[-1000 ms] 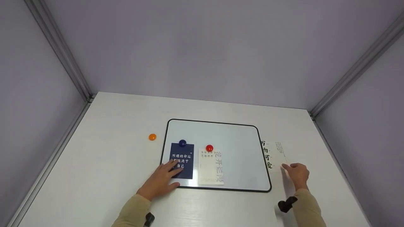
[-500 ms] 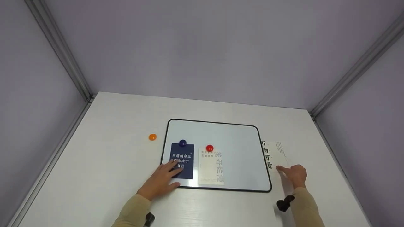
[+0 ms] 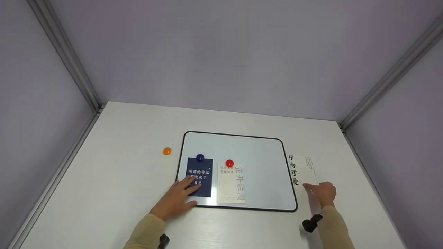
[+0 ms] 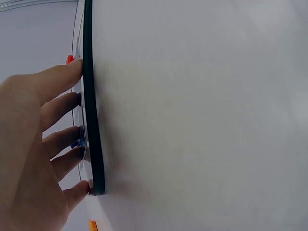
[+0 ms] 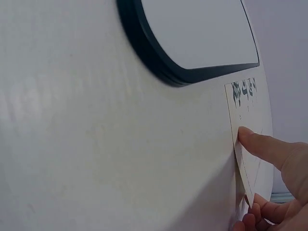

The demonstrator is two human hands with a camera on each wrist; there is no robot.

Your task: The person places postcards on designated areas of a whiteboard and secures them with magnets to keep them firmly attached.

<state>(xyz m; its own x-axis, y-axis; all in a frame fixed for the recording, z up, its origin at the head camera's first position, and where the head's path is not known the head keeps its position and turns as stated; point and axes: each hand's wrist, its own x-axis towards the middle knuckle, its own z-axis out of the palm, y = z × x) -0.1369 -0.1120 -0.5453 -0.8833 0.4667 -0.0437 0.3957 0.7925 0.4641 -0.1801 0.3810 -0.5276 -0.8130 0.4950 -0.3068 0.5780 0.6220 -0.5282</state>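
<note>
My left hand (image 3: 175, 197) lies with spread fingers over the lower left of a small whiteboard (image 3: 266, 169), fingertips on a navy card (image 3: 205, 188) with white characters. In the left wrist view its thumb touches the board's dark frame (image 4: 91, 96). To the right of the board, my right hand (image 3: 324, 193) pinches the near edge of a white card (image 3: 304, 169) with black characters. The right wrist view shows the thumb on top of this card (image 5: 248, 118) and the other fingers beneath its lifted corner. A cream card (image 3: 228, 189) lies beside the navy one.
A blue round magnet (image 3: 200, 157) sits at the navy card's top edge, and a red one (image 3: 229, 163) at the cream card's. An orange magnet (image 3: 167, 150) lies on the white table (image 3: 131, 166) left of the board. Walls (image 3: 221, 62) enclose the table's back and sides.
The right thumb has slid left along the white card's near edge. That card has shifted slightly right, away from the board's frame. My left hand has stayed in place.
</note>
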